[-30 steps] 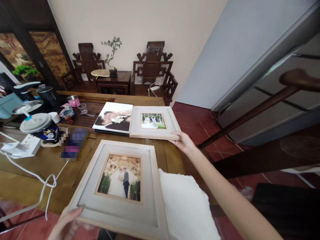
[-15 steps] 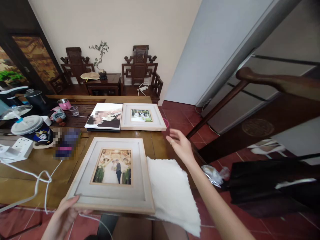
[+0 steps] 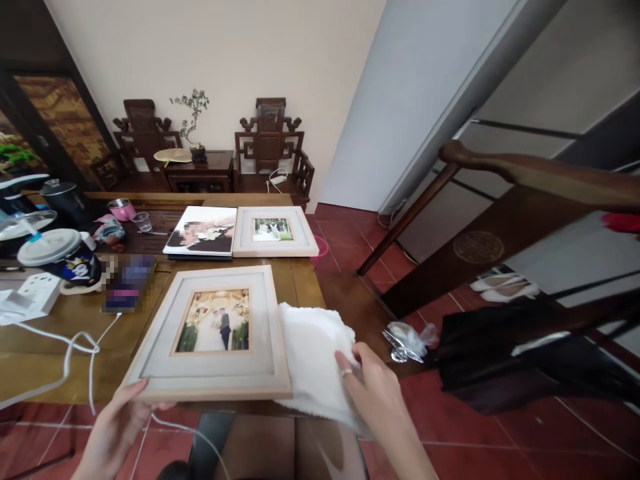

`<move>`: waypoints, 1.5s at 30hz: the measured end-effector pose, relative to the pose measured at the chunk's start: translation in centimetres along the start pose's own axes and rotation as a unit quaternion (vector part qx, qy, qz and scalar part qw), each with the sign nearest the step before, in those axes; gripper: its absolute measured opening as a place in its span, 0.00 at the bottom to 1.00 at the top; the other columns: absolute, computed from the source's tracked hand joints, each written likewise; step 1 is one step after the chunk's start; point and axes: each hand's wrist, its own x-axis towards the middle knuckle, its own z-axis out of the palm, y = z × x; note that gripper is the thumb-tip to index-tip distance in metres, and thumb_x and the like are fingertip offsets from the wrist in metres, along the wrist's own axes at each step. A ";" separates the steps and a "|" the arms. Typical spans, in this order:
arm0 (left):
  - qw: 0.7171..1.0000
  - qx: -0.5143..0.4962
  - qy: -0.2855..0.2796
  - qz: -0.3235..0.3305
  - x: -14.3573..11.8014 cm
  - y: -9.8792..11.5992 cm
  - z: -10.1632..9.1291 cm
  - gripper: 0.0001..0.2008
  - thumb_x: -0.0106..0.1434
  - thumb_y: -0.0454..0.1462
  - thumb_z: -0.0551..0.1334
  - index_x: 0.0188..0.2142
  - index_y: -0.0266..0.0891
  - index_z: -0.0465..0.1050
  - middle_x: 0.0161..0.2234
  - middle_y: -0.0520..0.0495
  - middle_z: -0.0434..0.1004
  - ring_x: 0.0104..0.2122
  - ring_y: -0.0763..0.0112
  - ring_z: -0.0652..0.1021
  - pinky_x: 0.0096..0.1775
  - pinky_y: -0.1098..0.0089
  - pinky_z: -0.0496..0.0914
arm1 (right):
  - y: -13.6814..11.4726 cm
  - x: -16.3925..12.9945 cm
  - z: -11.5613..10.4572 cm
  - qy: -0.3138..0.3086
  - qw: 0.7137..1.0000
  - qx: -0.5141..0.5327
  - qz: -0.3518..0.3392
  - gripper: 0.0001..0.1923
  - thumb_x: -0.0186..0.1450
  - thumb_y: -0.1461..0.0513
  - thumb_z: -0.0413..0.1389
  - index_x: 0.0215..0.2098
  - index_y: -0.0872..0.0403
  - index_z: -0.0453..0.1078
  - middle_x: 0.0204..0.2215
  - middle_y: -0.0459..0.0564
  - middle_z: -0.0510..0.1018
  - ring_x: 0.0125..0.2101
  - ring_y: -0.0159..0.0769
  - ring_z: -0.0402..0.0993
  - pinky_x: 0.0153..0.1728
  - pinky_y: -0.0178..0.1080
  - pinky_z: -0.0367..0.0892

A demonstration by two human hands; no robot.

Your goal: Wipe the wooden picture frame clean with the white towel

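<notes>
Wooden bench point(image 3: 310, 283), cluttered at nine o'clock. Left hand point(image 3: 117, 427) gripping frame point(image 3: 213, 333) by its near corner, steadying it flat; right hand point(image 3: 373, 390) pinching cloth point(image 3: 313, 360) at three o'clock, overhanging the edge.

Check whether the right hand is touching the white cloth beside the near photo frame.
Touching. The head view shows the right hand lying on the white cloth, fingers pressed into its bunched edge, with no gap between them.
</notes>
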 end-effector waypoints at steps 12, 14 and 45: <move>1.000 0.006 -0.015 0.009 -0.2 -0.1 0.2 0.06 0.44 0.31 0.70 0.24 0.29 0.80 0.25 0.40 0.81 0.27 0.52 0.81 0.37 0.55 0.79 | -2.9 -5.0 0.1 0.153 0.940 0.034 -0.304 0.03 0.63 0.62 0.56 0.37 0.48 0.69 0.50 0.55 0.71 0.53 0.52 0.65 0.50 0.54 0.64; 1.000 0.003 -0.011 0.015 -0.2 -0.1 0.4 0.06 0.44 0.31 0.69 0.25 0.29 0.80 0.25 0.40 0.81 0.27 0.52 0.81 0.36 0.56 0.79 | -3.5 -5.9 1.4 0.058 0.931 0.001 -0.360 0.07 0.63 0.63 0.56 0.39 0.48 0.72 0.58 0.54 0.66 0.59 0.53 0.59 0.52 0.55 0.63; 0.963 0.253 -0.095 -0.003 -0.6 0.3 5.0 0.21 0.45 0.39 0.74 0.40 0.38 0.79 0.41 0.41 0.82 0.36 0.53 0.83 0.39 0.62 0.76 | -0.6 5.3 -7.3 0.206 0.962 0.013 -0.181 0.13 0.56 0.52 0.57 0.30 0.48 0.58 0.24 0.46 0.68 0.24 0.41 0.66 0.27 0.41 0.62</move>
